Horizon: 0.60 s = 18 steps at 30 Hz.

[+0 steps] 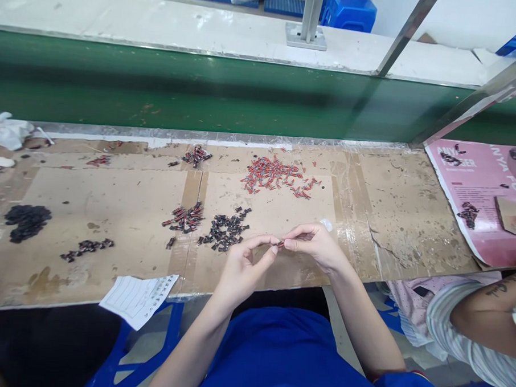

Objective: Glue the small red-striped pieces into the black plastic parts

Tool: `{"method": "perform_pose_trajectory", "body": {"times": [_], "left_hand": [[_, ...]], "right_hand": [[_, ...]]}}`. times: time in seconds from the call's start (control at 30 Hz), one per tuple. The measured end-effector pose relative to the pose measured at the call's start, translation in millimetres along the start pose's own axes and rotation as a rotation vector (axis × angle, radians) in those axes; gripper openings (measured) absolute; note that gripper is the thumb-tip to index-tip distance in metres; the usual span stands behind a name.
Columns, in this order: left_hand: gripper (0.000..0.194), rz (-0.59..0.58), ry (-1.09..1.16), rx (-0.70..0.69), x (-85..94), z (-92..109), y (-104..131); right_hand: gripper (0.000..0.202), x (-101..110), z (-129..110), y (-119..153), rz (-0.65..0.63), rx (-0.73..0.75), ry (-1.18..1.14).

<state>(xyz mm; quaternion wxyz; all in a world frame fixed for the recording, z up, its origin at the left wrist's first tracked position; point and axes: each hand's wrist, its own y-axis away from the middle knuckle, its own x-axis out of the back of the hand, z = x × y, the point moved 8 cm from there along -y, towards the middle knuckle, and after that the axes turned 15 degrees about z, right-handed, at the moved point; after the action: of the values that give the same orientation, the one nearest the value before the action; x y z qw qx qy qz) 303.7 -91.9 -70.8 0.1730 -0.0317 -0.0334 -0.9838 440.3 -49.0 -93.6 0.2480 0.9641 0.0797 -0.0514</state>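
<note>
Here, the left hand [247,262] and right hand [318,246] pinch a small part [280,244] above the cardboard [394,216], near its front edge.
Both grasp it at the fingertips; the black pile [219,234] sits just beside the left hand, the red pile [268,174] farther back, toward the green wall [202,94]. A slip [137,299] overhangs the front edge at left. Stained cardboard stretches from the right hand to the pink sheet [482,243], which carries dark clusters [469,215] and a board [505,213].

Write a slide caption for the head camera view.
Bare left hand and bare right hand pinching a small reddish part over brown flat cardboard, a loose heap of small red pieces beyond.
</note>
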Motion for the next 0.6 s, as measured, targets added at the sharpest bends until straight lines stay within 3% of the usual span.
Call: {"method": "perform_pose_trajectory", "body": {"times": [0.23,0.43,0.53,0.6], "left_hand": [[0.025,0.029,0.050,0.099,3.3,-13,-3],[0.023,0.025,0.036,0.089,3.8,-15,-5],[0.020,0.032,-0.017,0.034,6.4,-15,-5],[0.020,0.086,-0.103,-0.033,18.1,-16,-10]], "right_hand": [[0.027,-4,-14,8,0.030,0.104,0.022],[0.027,-6,-13,10,0.062,0.173,0.085],[0.032,-3,-17,10,0.096,0.261,0.218],[0.033,7,-28,12,0.151,0.407,0.412]]}}
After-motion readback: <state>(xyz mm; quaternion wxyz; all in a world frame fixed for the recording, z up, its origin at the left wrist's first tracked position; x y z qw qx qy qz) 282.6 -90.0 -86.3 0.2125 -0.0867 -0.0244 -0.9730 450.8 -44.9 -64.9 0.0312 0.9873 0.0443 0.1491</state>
